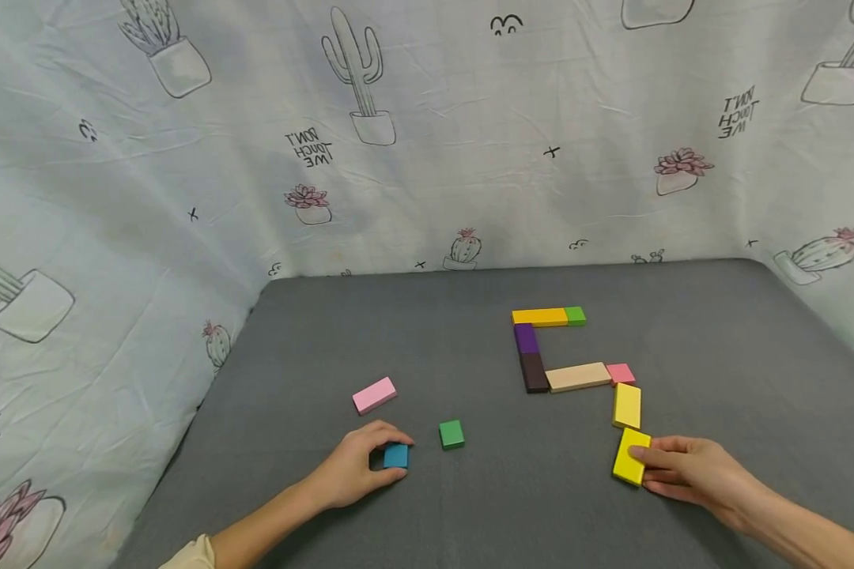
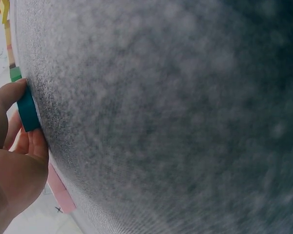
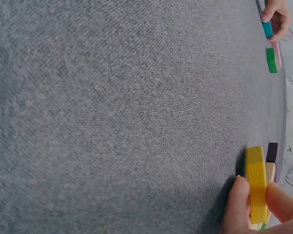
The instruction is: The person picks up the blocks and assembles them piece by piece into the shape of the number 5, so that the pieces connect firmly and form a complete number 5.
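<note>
At the front left of the table, my left hand [image 1: 359,466] holds a blue block [image 1: 396,456] between thumb and fingers; the left wrist view shows this blue block [image 2: 28,111] gripped at both ends. My right hand [image 1: 704,474] pinches a yellow block [image 1: 631,457], thumb on top and fingers at its side. In the right wrist view the held yellow block [image 3: 256,185] stands slightly tilted, with shadow under it. Just beyond lies a second yellow block [image 1: 627,406], close to the held one's far end. A green block [image 1: 451,435] lies right of my left hand, a pink block [image 1: 374,395] behind it.
A bent line of blocks runs on the grey table [image 1: 370,332]: light green [image 1: 575,316], orange-yellow [image 1: 539,317], purple [image 1: 527,338], dark brown [image 1: 534,373], beige [image 1: 579,377] and coral pink [image 1: 620,374]. A cactus-print cloth [image 1: 427,182] hangs around the table's back and sides.
</note>
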`<action>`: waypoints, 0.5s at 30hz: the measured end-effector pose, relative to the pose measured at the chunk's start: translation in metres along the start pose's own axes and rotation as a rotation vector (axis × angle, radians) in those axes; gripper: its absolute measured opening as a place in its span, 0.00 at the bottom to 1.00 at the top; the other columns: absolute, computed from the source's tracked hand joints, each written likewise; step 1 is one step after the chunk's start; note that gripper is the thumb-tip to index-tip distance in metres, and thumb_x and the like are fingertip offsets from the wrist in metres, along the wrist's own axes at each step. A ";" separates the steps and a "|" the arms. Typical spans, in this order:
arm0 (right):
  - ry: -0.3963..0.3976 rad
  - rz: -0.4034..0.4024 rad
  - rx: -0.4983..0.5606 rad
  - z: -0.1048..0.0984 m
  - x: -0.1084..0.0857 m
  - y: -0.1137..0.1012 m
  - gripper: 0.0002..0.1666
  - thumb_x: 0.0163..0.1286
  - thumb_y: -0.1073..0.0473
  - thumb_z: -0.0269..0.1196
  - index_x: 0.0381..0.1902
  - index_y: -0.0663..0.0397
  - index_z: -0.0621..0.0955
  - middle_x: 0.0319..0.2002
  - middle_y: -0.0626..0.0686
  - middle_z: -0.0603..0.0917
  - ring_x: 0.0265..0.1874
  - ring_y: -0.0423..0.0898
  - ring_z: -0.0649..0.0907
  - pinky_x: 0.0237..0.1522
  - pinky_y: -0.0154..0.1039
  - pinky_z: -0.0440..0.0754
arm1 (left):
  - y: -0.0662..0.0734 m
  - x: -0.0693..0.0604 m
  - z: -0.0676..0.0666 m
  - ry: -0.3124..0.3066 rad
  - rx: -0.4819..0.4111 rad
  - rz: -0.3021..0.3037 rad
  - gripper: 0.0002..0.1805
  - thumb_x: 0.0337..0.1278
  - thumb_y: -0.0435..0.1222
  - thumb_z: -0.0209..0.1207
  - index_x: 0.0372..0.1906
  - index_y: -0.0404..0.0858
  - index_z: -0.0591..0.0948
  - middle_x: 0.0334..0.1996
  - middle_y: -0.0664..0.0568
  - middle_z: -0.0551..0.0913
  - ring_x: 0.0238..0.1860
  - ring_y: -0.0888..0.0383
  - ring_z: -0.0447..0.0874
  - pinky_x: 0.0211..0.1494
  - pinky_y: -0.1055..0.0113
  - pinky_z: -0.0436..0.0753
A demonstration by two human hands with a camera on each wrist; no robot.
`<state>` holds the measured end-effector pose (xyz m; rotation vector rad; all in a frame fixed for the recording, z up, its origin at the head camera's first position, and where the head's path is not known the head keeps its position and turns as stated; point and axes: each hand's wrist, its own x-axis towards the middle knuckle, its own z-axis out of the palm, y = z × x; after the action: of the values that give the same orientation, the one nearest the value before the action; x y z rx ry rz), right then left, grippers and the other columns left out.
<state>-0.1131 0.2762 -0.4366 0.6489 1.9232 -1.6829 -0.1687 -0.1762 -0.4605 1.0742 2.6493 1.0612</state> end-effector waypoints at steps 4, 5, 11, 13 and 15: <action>0.013 -0.006 0.021 0.006 0.000 -0.001 0.32 0.65 0.58 0.65 0.54 0.78 0.65 0.36 0.56 0.80 0.33 0.45 0.83 0.40 0.41 0.81 | 0.000 0.000 0.000 0.003 -0.002 0.004 0.18 0.52 0.36 0.69 0.50 0.43 0.81 0.45 0.57 0.78 0.45 0.59 0.76 0.46 0.64 0.76; 0.016 -0.011 0.021 0.007 0.000 -0.002 0.31 0.65 0.59 0.65 0.54 0.78 0.66 0.36 0.56 0.80 0.33 0.45 0.83 0.40 0.40 0.81 | 0.000 0.000 0.000 0.005 -0.002 0.005 0.18 0.52 0.35 0.69 0.50 0.43 0.81 0.45 0.57 0.78 0.45 0.59 0.76 0.46 0.64 0.77; 0.043 -0.019 0.009 0.013 -0.001 -0.006 0.34 0.65 0.60 0.66 0.55 0.79 0.62 0.36 0.58 0.78 0.31 0.45 0.83 0.39 0.40 0.81 | 0.002 0.000 0.000 0.008 -0.004 -0.005 0.18 0.51 0.35 0.69 0.49 0.42 0.81 0.45 0.57 0.78 0.44 0.59 0.76 0.45 0.64 0.77; 0.056 -0.017 0.009 0.014 -0.001 -0.007 0.38 0.64 0.59 0.66 0.58 0.79 0.58 0.35 0.59 0.78 0.30 0.45 0.83 0.38 0.39 0.81 | 0.002 0.000 0.000 0.006 -0.005 -0.009 0.18 0.51 0.35 0.69 0.49 0.43 0.81 0.45 0.57 0.78 0.44 0.60 0.76 0.45 0.64 0.77; 0.073 -0.014 0.005 0.015 -0.001 -0.009 0.44 0.64 0.59 0.67 0.60 0.79 0.53 0.35 0.60 0.77 0.28 0.45 0.83 0.37 0.39 0.82 | 0.002 0.000 0.000 0.006 -0.005 -0.009 0.18 0.52 0.36 0.69 0.49 0.43 0.81 0.45 0.57 0.78 0.44 0.60 0.76 0.45 0.64 0.77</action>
<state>-0.1175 0.2604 -0.4308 0.7091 1.9781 -1.6950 -0.1676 -0.1757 -0.4593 1.0590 2.6517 1.0702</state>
